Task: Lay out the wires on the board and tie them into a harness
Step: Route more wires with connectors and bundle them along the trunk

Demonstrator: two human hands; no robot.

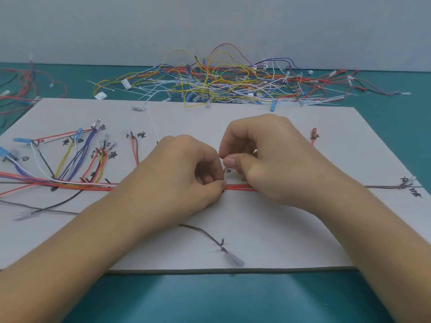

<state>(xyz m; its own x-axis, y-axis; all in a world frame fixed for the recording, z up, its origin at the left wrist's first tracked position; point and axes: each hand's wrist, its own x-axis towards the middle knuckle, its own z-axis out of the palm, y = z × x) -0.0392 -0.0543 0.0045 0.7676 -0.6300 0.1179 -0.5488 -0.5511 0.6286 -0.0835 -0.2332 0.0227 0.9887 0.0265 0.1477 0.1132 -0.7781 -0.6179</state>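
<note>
On the board (279,224), my left hand (182,173) pinches the wire bundle (240,187), axis left-right; right hand (268,157) fingers (229,162) curled, grip indeterminate.

— Where do the arms sit?

— The left forearm (81,248) and right forearm (373,224) come in from the lower corners and converge at the middle, with both wrists low.

— The left hand?

— The left hand (186,169) is knuckles up with its fingers curled under. Its thumb and fingertips pinch the red wire bundle (240,187).

— And the right?

— The right hand (263,155) is just beside it, almost touching, curled into a loose fist with raised knuckles. Its thumb presses against the forefinger, nail toward the camera.

— Holding anything?

— I cannot tell, because the fingers hide it. The heel of that hand rests on the same bundle.
</note>
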